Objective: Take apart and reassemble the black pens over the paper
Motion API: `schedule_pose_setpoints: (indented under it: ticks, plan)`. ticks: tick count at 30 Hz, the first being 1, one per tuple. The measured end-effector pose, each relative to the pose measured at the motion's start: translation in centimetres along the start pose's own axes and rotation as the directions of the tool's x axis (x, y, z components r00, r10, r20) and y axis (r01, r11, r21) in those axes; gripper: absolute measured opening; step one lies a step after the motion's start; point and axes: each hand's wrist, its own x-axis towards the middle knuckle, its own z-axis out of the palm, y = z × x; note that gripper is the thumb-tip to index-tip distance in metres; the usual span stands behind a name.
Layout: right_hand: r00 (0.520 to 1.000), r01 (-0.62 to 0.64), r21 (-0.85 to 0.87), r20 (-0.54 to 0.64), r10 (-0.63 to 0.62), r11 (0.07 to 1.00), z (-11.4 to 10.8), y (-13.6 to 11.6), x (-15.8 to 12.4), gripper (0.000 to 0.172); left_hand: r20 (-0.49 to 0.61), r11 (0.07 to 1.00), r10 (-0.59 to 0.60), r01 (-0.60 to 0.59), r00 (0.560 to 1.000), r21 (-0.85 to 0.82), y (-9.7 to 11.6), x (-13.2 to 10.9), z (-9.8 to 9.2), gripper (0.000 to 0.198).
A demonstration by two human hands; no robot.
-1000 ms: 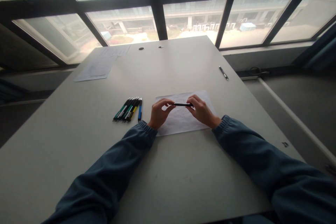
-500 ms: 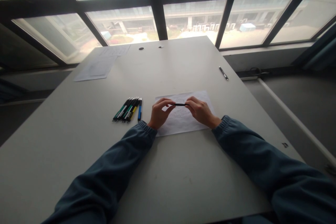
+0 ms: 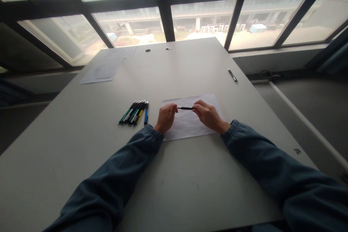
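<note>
A black pen point(image 3: 186, 108) is held level above a white sheet of paper point(image 3: 190, 125). My right hand point(image 3: 208, 116) pinches its right end between thumb and fingers. At the other end a short silvery part shows, and my left hand point(image 3: 165, 117) is closed against it with curled fingers. Whether a small part sits inside those left fingers is hidden. To the left of my left hand lies a row of several pens point(image 3: 132, 113) with green, white and yellow barrels. Beside them is a blue pen point(image 3: 146, 112), slightly apart.
The white table point(image 3: 174, 76) reaches to the windows. Another pen point(image 3: 233, 75) lies near its right edge. Papers point(image 3: 99, 69) lie at the far left. A cable hole point(image 3: 147, 50) is at the back. A small dark object point(image 3: 297, 151) is by the right edge.
My left hand has rolled over and shifted slightly left along the pen, its fingers curling in. The silvery end now shows. My right hand keeps its pinch in about the same place.
</note>
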Motion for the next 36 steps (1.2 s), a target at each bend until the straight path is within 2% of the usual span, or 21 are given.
schedule_pose_setpoints:
  ticks: [2, 5, 16, 22, 28, 31, 34, 36]
  plan:
    - [1.000, 0.021, -0.001, 0.004, -0.021, 1.000, 0.04, 0.04, -0.03, 0.016, 0.029, 1.000, -0.019, 0.019, 0.999, 0.016, -0.01, -0.11, -0.07, 0.064]
    - [0.999, 0.041, 0.002, 0.006, -0.041, 0.999, 0.10, 0.08, -0.05, 0.017, 0.030, 0.999, -0.032, 0.032, 0.999, 0.023, 0.08, -0.16, -0.06, 0.062]
    - [1.000, 0.027, 0.017, -0.006, -0.027, 0.999, -0.06, 0.12, -0.05, 0.016, 0.021, 0.996, 0.089, -0.089, 0.996, 0.023, 0.16, 0.06, 0.00, 0.040]
    - [1.000, 0.015, 0.031, -0.015, -0.015, 0.999, -0.06, 0.20, -0.02, 0.016, -0.041, 0.984, 0.179, -0.179, 0.983, 0.009, 0.14, 0.16, 0.08, 0.020]
    - [1.000, -0.007, 0.044, -0.015, 0.008, 0.999, 0.03, 0.21, -0.06, 0.016, -0.039, 0.977, 0.202, -0.204, 0.979, -0.063, 0.37, 0.09, 0.18, 0.009]
    - [0.999, -0.019, 0.040, -0.026, 0.020, 0.999, 0.09, 0.17, -0.03, 0.016, 0.003, 0.974, 0.217, -0.216, 0.976, -0.075, 0.41, 0.07, 0.23, 0.020]
    - [0.999, -0.028, 0.030, -0.037, 0.029, 0.999, 0.10, 0.10, -0.01, 0.017, 0.035, 0.976, 0.209, -0.206, 0.977, -0.075, 0.33, 0.06, 0.25, 0.051]
    - [0.999, -0.028, 0.023, -0.037, 0.029, 0.999, 0.09, 0.08, -0.02, 0.017, 0.029, 0.983, 0.168, -0.165, 0.985, -0.081, 0.23, 0.05, 0.23, 0.055]
